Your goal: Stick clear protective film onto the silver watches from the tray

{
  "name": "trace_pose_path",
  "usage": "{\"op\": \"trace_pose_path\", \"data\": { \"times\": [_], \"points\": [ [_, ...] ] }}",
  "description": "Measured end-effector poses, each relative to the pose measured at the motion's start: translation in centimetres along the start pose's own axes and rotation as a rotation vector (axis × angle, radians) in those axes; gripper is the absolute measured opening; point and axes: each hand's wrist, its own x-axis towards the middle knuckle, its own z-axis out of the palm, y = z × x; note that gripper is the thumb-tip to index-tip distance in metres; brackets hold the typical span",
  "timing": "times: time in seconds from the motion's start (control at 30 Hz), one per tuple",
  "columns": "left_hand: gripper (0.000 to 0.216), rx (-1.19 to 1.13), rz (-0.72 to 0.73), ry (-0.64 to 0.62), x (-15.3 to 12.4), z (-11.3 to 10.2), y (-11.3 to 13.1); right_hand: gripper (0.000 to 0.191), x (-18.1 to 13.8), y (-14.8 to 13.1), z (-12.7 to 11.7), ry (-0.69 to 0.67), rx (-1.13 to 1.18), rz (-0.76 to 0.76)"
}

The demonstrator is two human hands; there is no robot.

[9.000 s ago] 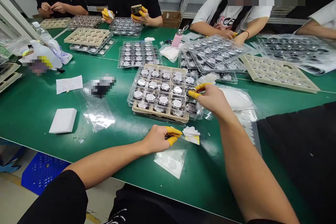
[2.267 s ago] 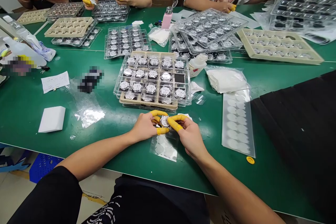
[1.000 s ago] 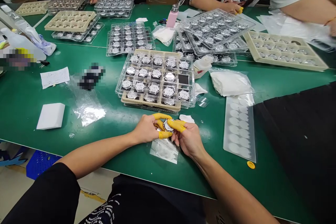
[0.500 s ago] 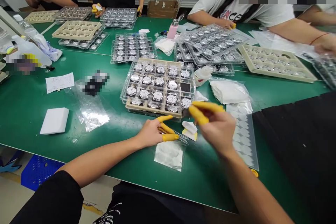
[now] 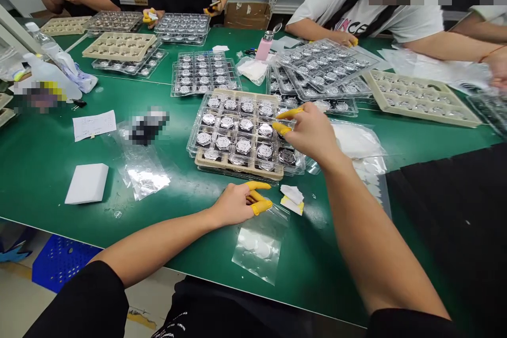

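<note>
Clear rectangular plastic tray [image 5: 254, 140], round silver watch cases [image 5: 243, 146] inside: right hand [image 5: 312, 129] nearer, fingertips apart over its right side; left hand [image 5: 233, 205] off its near edge (can't tell if either grips).

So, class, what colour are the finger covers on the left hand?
The left hand wears yellow finger covers, clearest in the head view.

Shiny metal watches [image 5: 243, 146], glossy plastic tray [image 5: 233, 137] by right fingers [image 5: 282, 128]; glossy plastic bag [image 5: 257, 265] near left fingers [image 5: 261, 206]; smooth, semi-gloss surface [image 5: 190, 237].
</note>
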Motion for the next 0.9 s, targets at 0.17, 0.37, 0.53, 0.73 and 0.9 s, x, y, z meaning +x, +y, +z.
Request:
{"op": "trace_pose_path", "data": {
  "times": [0.17, 0.37, 0.53, 0.73, 0.9],
  "points": [
    [0.048, 0.015, -0.002, -0.005, 0.0, 0.0, 0.2, 0.034, 0.3, -0.9, -0.4, -0.100, -0.039, 0.057],
    [0.048, 0.017, -0.018, -0.016, 0.1, -0.1, 0.3, 0.029, 0.1, -3.2, 0.5, -0.190, -0.078, 0.092],
    [0.048, -0.002, -0.018, -0.008, 0.0, -0.1, 0.3, 0.022, 0.8, -4.0, 0.8, -0.209, 0.202, 0.092],
    [0.044, -0.016, 0.005, 0.016, 0.1, -0.1, 0.1, 0.032, -7.8, -4.6, -2.1, -0.177, 0.931, 0.093],
    [0.056, -0.117, 0.039, -0.056, 0.0, -0.2, -0.1, 0.046, -14.5, -2.8, -2.7, -0.525, 1.155, 0.269]
  ]
}}
